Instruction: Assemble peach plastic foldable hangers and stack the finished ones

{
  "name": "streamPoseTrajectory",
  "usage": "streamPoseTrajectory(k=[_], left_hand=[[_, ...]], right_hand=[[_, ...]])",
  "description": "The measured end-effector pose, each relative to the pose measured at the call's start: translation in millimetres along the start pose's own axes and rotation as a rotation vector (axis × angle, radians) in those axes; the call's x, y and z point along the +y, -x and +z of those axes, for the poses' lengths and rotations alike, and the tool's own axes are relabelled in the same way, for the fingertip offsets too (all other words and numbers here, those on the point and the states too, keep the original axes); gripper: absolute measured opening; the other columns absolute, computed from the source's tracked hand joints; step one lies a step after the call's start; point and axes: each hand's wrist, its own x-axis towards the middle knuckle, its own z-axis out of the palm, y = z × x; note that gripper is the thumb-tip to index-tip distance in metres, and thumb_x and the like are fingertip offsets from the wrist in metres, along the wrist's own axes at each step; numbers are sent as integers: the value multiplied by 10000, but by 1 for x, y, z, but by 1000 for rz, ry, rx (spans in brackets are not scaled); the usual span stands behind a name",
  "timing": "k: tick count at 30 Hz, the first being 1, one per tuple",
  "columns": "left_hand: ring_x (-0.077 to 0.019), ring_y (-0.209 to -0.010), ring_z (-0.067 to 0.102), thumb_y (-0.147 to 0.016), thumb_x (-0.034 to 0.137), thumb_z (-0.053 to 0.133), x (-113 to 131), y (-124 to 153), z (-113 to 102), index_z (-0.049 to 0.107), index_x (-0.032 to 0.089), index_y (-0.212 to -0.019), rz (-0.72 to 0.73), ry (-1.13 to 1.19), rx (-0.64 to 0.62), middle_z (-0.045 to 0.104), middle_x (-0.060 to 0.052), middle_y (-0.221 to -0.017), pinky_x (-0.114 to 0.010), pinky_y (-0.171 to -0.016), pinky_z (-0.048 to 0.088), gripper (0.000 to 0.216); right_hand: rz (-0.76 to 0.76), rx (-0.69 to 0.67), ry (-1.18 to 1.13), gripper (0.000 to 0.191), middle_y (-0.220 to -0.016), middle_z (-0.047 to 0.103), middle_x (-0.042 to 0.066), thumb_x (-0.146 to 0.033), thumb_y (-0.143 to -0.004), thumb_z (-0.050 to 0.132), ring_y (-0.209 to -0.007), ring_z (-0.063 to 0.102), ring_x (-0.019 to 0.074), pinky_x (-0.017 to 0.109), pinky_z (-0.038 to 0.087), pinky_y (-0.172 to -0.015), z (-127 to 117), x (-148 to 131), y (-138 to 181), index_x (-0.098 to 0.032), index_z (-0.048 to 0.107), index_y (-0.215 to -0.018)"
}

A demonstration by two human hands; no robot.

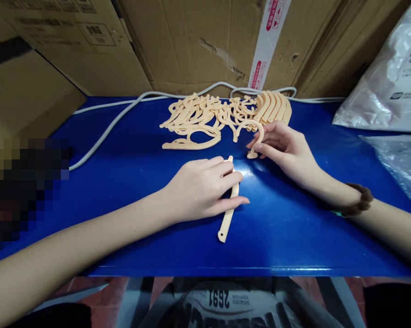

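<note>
My left hand (205, 189) lies over a long, cream-coloured plastic hanger arm (227, 223), its fingers closed across the middle of the piece. The arm's lower end has a small hole and points towards me; part of its length is hidden under my fingers. Between thumb and fingers, my right hand (287, 143) pinches a curved cream hanger hook (261, 132), raised just above the table with its wider foot down. Left of that hook, an assembled-looking hanger (191, 145) rests folded on the table.
Behind my hands is a pile of cream hanger parts (198, 111), with a row of stacked arms (273, 105) at its right. A white cable (114, 120) runs along the back of the blue table (294, 246). Cardboard boxes (191, 45) and plastic bags (383, 86) border it.
</note>
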Motion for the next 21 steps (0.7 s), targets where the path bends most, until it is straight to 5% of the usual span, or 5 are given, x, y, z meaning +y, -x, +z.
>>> streamPoseTrajectory(k=[6, 12, 21], left_hand=[[-193, -943, 618, -972, 491, 527, 3, 1, -1, 679, 200, -988, -25, 99, -62, 667, -20, -933, -287, -775, 463, 329], [-166, -905, 605, -936, 446, 603, 10, 3, -5, 650, 236, -994, -103, 208, -107, 668, 29, -945, -274, -646, 395, 223], [-128, -805, 572, -870, 206, 582, 19, 1, -10, 573, 209, -987, 1, 401, -183, 635, 40, -854, -272, -674, 398, 117]], right_hand=[[7, 0, 13, 265, -913, 733, 20, -394, -800, 758, -818, 689, 176, 353, 582, -783, 0, -1, 0, -231, 589, -923], [3, -10, 2, 249, -909, 732, 23, -365, -811, 756, -810, 688, 166, 315, 571, -740, 0, -1, -1, -219, 592, -928], [27, 13, -27, 277, -894, 719, 19, -374, -769, 788, -796, 697, 178, 304, 596, -650, 1, -2, 0, -220, 602, -905]])
